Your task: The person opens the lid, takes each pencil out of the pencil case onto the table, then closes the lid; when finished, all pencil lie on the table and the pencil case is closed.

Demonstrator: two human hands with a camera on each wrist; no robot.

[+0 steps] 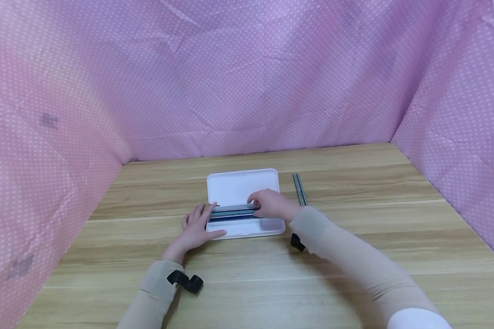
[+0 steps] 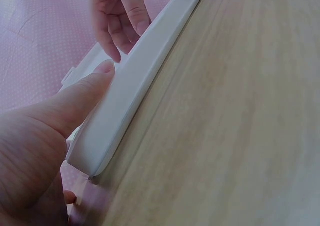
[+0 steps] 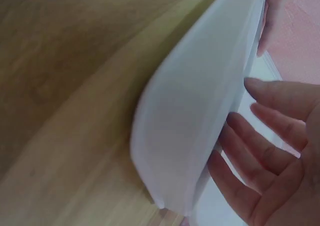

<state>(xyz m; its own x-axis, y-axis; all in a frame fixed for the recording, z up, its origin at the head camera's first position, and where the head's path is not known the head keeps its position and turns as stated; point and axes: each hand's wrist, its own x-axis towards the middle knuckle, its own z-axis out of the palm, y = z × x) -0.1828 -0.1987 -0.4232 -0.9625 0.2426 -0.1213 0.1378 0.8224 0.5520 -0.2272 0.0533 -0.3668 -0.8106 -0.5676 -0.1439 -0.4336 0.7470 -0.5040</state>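
A white pencil case point(image 1: 243, 186) lies opened flat, its lid folded back. Several slim dark and greenish pencil-like sticks point(image 1: 232, 214) lie side by side in its tray; their exact kind is unclear. My left hand point(image 1: 194, 232) rests at the case's left end, thumb straight on the near rim and fingers spread along the side. Over the right end of the sticks, my right hand point(image 1: 273, 204) reaches into the tray with loosely bent fingers. In the right wrist view its thumb and fingers point(image 3: 265, 156) stand apart, with nothing seen between them.
Two more slim sticks point(image 1: 299, 188) lie together on the wooden table point(image 1: 354, 183), right of the case and partly behind my right wrist. Pink dotted cloth point(image 1: 247, 82) hangs around the table's back and sides. A black wrist mount point(image 1: 185, 281) sits on my left wrist.
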